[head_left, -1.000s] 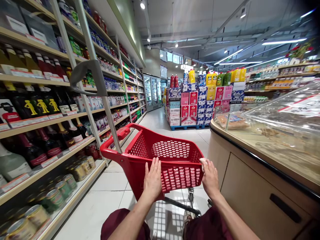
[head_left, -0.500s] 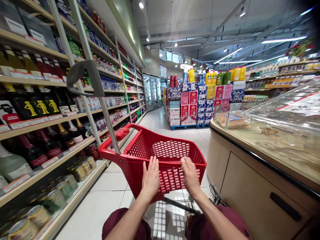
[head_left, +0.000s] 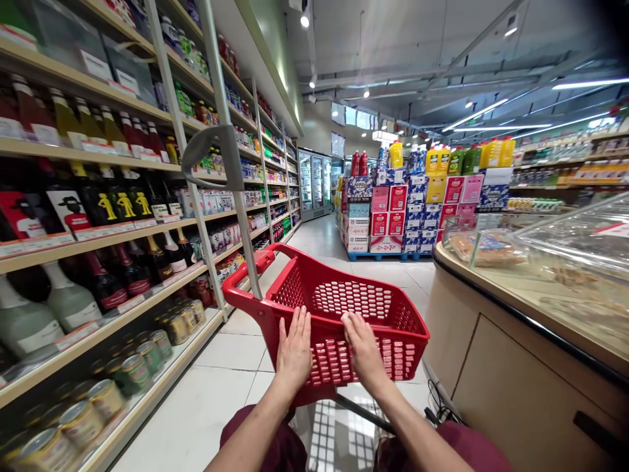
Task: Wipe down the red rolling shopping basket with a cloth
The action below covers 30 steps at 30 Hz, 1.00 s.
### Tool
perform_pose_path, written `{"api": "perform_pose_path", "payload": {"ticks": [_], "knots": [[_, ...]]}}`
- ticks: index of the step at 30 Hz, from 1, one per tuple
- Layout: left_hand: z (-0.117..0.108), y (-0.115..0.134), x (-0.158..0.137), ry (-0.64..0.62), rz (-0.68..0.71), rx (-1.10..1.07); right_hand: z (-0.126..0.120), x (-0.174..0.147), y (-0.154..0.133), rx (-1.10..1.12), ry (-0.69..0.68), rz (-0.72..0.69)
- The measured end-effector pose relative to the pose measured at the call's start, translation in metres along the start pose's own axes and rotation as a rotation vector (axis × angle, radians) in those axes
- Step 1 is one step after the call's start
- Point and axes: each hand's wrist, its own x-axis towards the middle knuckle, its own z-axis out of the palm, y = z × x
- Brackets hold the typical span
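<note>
Between the drink shelves (head_left: pixel 171 98) and the pale wooden counter (head_left: pixel 511 387), I have the red cart (head_left: pixel 327 360) standing side-on, right before the wearer's maroon-clad knees (head_left: pixel 265 439). Its handle end points left, toward the shelves, and its deep, perforated basket lies open to my view. I hold the left hand (head_left: pixel 295 351) spread flat against the near wall, fingers nearly straight, the tips just at the rim; it grips nothing that I can make out. I keep the right hand (head_left: pixel 364 347) beside it, farther along that rim, with the fingers bent together over the edge. Something whitish shows by those fingertips, but I cannot tell whether the hand has hold of it. I see a metal pole (head_left: pixel 247 242) rising from the cart's left end, bearing a looped grey grip (head_left: pixel 232 157). Ahead, I have stacked cartons (head_left: pixel 388 223) on a blue pallet (head_left: pixel 361 256), with 2 red bottles (head_left: pixel 360 164) on top. To the right, I see packaged food (head_left: pixel 484 248) behind clear panels on the counter; black cables (head_left: pixel 442 406) lie by its base.
</note>
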Motion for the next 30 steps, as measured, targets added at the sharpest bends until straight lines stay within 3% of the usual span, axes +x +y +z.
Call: {"api": "perform_pose_path", "payload": {"ticks": [5,11,16,19,24,30], "knots": [[-0.002,-0.004,-0.005,-0.011,0.018,-0.013,-0.003,-0.004,0.018,-0.072,0.084,0.193],[-0.007,-0.015,-0.007,0.030,-0.039,-0.020,0.018,0.014,-0.038,0.064,0.014,-0.041],[-0.007,-0.025,-0.019,0.024,0.027,-0.027,0.011,0.006,-0.016,-0.004,0.070,0.091],[-0.005,-0.021,-0.024,0.015,0.080,-0.034,0.016,0.010,-0.029,0.030,0.104,0.086],[-0.014,-0.039,-0.018,0.083,-0.051,-0.017,0.029,0.030,-0.087,0.195,0.058,-0.069],[-0.026,-0.079,-0.023,0.125,-0.223,0.008,0.031,0.052,-0.099,0.252,0.078,-0.039]]}}
